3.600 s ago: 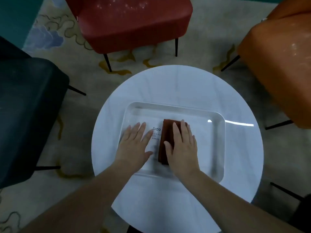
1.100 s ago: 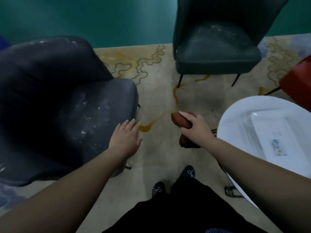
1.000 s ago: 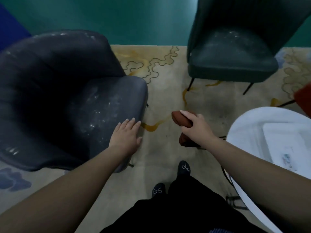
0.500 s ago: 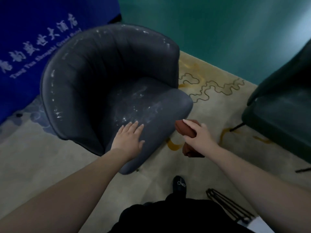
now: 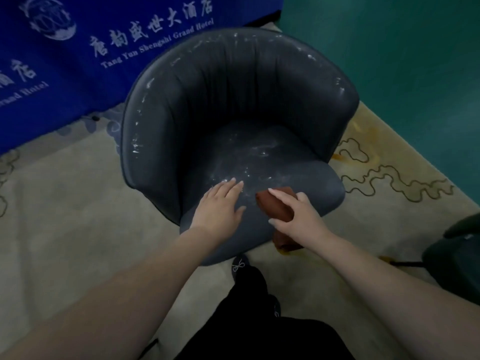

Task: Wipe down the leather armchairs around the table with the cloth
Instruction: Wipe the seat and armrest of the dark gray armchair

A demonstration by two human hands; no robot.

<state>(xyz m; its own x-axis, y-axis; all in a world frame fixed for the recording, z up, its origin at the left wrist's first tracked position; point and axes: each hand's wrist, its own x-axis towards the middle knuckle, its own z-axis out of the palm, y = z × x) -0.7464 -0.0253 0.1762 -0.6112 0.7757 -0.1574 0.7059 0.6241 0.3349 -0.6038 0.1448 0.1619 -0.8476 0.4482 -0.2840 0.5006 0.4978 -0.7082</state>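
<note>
A dark grey leather tub armchair (image 5: 233, 105) fills the middle of the view. White dusty smears speckle its seat and the rim of its curved back. My right hand (image 5: 298, 219) grips a folded brown cloth (image 5: 272, 203) over the front right of the seat; one end of the cloth hangs below my palm. My left hand (image 5: 220, 209) lies flat with straight fingers over the front of the seat cushion, just left of the cloth.
A blue banner (image 5: 65, 61) with white lettering hangs behind the chair at left, and a teal wall (image 5: 402, 48) stands at right. A dark green chair (image 5: 457, 255) pokes in at the right edge. Beige patterned carpet (image 5: 65, 203) surrounds the chair; my dark shoe (image 5: 240, 266) is below.
I took the cloth from the tray on the table and turned left to the grey armchair. Both hands have now moved over its seat, the cloth coming in from beside the seat front.
</note>
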